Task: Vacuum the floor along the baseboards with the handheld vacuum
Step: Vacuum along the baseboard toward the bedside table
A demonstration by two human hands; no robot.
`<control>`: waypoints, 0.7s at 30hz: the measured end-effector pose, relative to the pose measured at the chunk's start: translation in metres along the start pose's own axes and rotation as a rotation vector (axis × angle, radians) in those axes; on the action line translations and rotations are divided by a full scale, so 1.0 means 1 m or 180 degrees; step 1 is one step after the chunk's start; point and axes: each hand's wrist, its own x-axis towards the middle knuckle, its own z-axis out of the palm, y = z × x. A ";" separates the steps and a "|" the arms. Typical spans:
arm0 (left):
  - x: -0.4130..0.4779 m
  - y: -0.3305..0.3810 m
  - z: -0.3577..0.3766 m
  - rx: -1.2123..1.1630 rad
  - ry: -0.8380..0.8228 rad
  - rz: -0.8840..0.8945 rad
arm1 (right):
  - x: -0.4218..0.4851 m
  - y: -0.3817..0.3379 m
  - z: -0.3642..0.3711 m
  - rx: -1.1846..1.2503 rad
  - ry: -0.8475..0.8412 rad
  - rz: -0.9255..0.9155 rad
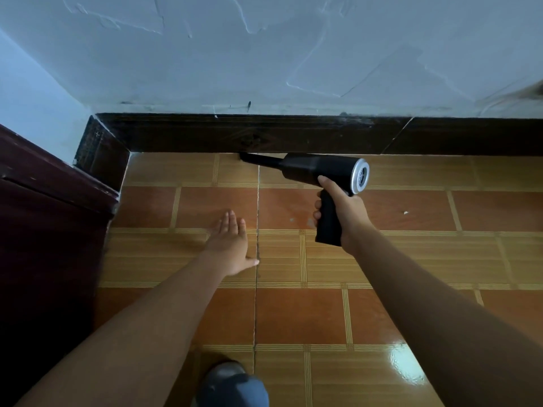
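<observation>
Noted nearest the lens, at the bottom edge, a grey-blue rounded shape; foot or knee, could not tell. Recorded two bare forearms reaching forward over the floor, which was tiled in orange and tan with pale striped bands, glossy, with one glare patch at lower right.

Found the right hand holding the vacuum. Recorded its grip as wrapped round the black handle, fingers curled across the front and one digit stretched up to the body. Saw the body lying roughly level and pointing left, its silver-ringed vented cap turned right. Traced the narrow nozzle to the seam where floor met baseboard. Could not confirm contact with either.

Found the left hand holding nothing. Recorded its grip as spread flat: fingers straight and side by side, thumb stuck out to the right, palm down over the tiles. Could not tell whether resting or hovering. Placed it left of the vacuum and nearer the camera, apart from it.

Recorded the baseboard as dark brown, running along the foot of the far wall and turning the corner at left. Logged cracks and scuffs in the pale wall paint. Logged a dark red panel at the left edge, beside that corner. Logged a grout line running from below the nozzle toward the camera, with the left thumb tip reaching it. Logged small pale specks on tiles right of the handle.
</observation>
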 end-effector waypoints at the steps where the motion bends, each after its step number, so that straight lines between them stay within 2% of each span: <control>1: 0.000 0.002 0.000 0.0020 0.0047 -0.0006 | -0.001 0.001 0.000 0.0019 0.0016 -0.0005; 10: 0.004 0.012 -0.005 0.0394 0.0528 -0.0164 | -0.009 0.005 -0.006 0.0181 0.0170 -0.0107; 15: 0.014 0.030 -0.014 0.0201 0.1065 -0.0097 | -0.009 0.006 -0.022 0.0175 0.0197 -0.0189; 21: 0.023 0.054 -0.012 0.0171 0.0988 0.0107 | -0.007 0.009 -0.046 0.0156 0.0295 -0.0285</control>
